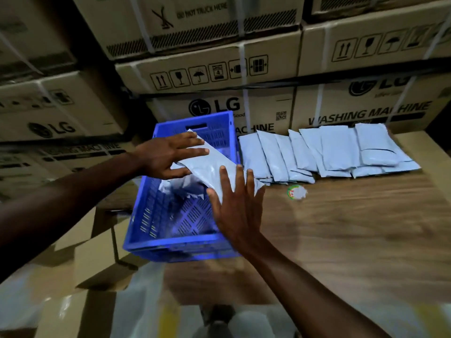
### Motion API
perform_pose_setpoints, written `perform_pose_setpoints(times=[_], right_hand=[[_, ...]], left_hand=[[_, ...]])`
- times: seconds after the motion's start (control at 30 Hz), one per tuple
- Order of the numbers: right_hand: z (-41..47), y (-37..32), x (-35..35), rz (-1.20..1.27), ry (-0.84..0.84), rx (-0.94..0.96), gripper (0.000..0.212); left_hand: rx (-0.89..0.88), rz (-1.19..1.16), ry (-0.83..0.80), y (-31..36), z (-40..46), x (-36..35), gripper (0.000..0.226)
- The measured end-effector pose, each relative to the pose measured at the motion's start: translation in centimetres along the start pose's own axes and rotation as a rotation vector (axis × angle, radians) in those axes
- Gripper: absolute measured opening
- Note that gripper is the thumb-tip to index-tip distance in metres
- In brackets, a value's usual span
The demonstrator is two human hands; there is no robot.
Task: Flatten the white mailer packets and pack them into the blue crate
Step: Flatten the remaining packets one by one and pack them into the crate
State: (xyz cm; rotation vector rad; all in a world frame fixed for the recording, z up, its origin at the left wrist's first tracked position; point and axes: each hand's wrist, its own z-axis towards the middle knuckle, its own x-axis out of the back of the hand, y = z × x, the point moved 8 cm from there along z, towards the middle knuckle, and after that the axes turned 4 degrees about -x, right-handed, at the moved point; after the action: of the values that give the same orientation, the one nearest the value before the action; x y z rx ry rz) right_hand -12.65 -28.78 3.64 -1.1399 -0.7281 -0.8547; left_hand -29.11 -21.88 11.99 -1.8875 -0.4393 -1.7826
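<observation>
Currently: mailer packet [207, 164] w/ long axis running from our left hand [168, 156] to right hand [235, 203], both flat-fingered, above blue crate [175, 242].

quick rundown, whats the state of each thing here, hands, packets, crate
left hand: fingers straight, pressing on the held packet
right hand: open, fingers spread against the held packet's near end
held packet: tilted over the crate, not yet laid down
blue crate: open topped, a few white packets inside
row of packets: overlapping on the table, unpacked
round sticker: lying on the table
</observation>
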Motion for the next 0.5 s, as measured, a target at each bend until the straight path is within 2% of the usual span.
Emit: perform_pose_setpoints(times=[0.13, 0.27, 0.5], right_hand=[[1.9, -4.8, -3.6, 0.014, 0.036, -0.119, 0.061], [4.2, -8.2, -8.4, 0.027, -0.009, -0.27, 0.063], [7.0, -8.1, -14.0, 0.017, -0.06, -0.46, 0.073]], left_hand=[[-0.09, -0.027, 0.01, -5.9, -2.1, -1.1, 0.063], [-0.188, -0.099, 0.014, -11.7, -3.0, -3.8, 0.064], [-0.353, -0.156, -0.057, -17.3, 0.0, -9.5, 0.065]])
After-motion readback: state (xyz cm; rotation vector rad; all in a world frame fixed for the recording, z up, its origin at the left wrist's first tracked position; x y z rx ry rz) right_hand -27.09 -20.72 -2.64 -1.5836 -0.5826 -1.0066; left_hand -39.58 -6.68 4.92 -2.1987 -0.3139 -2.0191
